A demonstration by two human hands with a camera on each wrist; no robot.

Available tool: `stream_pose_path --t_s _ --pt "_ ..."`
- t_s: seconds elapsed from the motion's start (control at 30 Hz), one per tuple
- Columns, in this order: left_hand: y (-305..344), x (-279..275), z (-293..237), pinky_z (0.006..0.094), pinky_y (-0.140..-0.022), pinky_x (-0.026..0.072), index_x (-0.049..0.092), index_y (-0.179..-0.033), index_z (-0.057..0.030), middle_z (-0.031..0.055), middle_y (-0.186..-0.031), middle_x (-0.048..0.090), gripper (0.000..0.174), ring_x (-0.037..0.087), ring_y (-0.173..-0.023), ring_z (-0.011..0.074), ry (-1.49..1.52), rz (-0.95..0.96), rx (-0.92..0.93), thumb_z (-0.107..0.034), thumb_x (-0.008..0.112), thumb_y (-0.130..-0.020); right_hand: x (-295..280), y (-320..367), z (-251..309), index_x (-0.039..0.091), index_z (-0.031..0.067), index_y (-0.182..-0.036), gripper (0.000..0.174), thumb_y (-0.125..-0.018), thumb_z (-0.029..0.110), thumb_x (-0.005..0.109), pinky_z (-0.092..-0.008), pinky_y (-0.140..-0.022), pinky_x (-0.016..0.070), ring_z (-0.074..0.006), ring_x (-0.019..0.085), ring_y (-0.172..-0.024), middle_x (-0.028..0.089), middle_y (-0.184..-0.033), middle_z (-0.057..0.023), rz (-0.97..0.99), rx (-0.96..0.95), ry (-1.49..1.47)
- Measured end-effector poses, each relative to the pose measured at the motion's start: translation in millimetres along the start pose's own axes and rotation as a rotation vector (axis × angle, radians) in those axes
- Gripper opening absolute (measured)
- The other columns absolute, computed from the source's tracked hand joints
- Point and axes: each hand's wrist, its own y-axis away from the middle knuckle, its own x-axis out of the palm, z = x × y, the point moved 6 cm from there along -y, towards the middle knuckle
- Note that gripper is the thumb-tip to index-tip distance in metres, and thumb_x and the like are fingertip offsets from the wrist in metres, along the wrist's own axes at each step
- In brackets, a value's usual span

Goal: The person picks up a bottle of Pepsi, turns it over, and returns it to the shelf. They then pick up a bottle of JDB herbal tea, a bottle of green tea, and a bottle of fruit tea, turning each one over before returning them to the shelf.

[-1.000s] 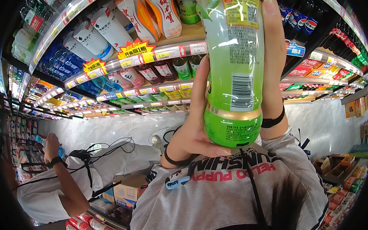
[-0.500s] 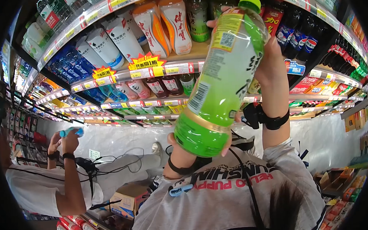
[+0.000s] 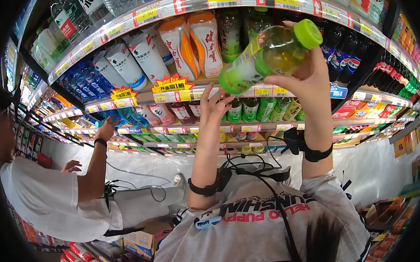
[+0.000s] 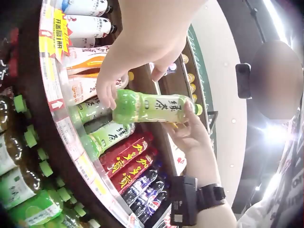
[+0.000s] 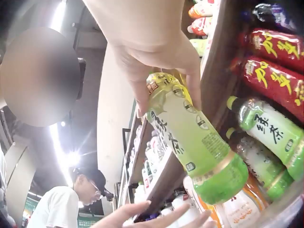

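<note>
The right hand grips a green tea bottle near its neck, thumb on one side and fingers on the other. The bottle tilts, green cap up to the right and base down to the left. Beside the base, the left hand has its fingers spread and loosely bent, holding nothing. In the left wrist view the left hand hangs close to the base of the bottle; whether it touches is unclear. The right wrist view shows the right hand over the bottle's upper end.
Behind the hands runs a shelf with white-and-orange bottles, more green tea bottles and cola bottles. Lower shelves hold small drinks. Another person stands at the left, an arm stretched to the shelves. A cardboard box lies low.
The bottle has moved up toward the shelf and tipped, its cap now toward the camera. The left hand has come off its base. The other person's arm now reaches toward the shelves.
</note>
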Motion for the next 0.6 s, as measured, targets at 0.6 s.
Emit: stream_pose_path --t_s 0.6 --pt "-8.9 5.7 7.3 0.0338 -0.093 0.0357 0.044 -0.119 -0.0014 0.0097 -0.12 0.048 0.037 0.048 -0.111 0.022 -0.197 0.104 -0.09 -0.018 0.046 -0.087 28.4 -39.0 -80.1 0.047 0.0026 -0.119 0.072 -0.055 0.015 0.078 -0.0356 -0.087 0.0426 -0.0324 0.05 -0.108 0.051 -0.118 -0.017 -0.005 -0.082 0.553"
